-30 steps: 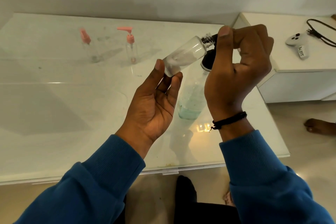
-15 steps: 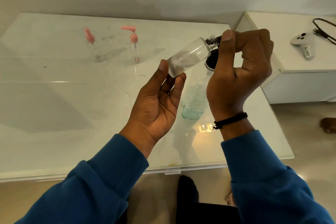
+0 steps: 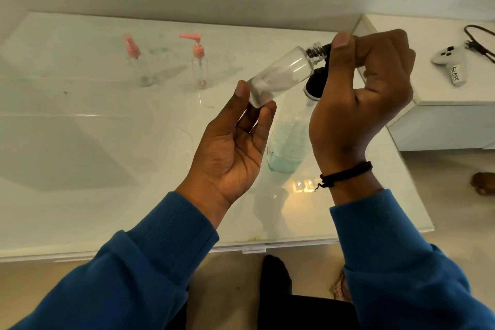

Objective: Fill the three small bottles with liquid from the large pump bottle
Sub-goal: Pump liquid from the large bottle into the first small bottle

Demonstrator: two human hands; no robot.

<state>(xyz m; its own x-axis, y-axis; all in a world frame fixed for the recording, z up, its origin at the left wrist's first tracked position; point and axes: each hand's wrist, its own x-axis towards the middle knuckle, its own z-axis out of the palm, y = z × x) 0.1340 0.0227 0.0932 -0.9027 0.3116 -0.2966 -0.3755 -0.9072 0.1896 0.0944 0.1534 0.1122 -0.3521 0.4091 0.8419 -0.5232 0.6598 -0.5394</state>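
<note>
The small clear bottle [image 3: 281, 76] is held tilted in the air above the tabletop [image 3: 80, 169], base down toward the left, threaded neck up toward the right, with a pale whitish patch inside its lower half; whether that is liquid or a reflection cannot be told. Its neck meets the black nozzle of the large pump bottle [image 3: 288, 142], which stands on the tabletop just behind the hands with a shallow layer of blue-green liquid at its bottom. The left hand [image 3: 230, 150] pinches the small bottle's base between thumb and curled fingertips, palm up. The right hand [image 3: 359, 99] is curled over the pump head, thumb on the nozzle at the neck. To fill it well, the spout should probably sit inside the mouth before each press, and presses should be slow and full, since the low level may make the pump draw air. Bringing the small bottle more upright would likely stop liquid running back out. Two pink-capped small bottles [image 3: 199, 61] stand well apart at the far left, seemingly empty.
</note>
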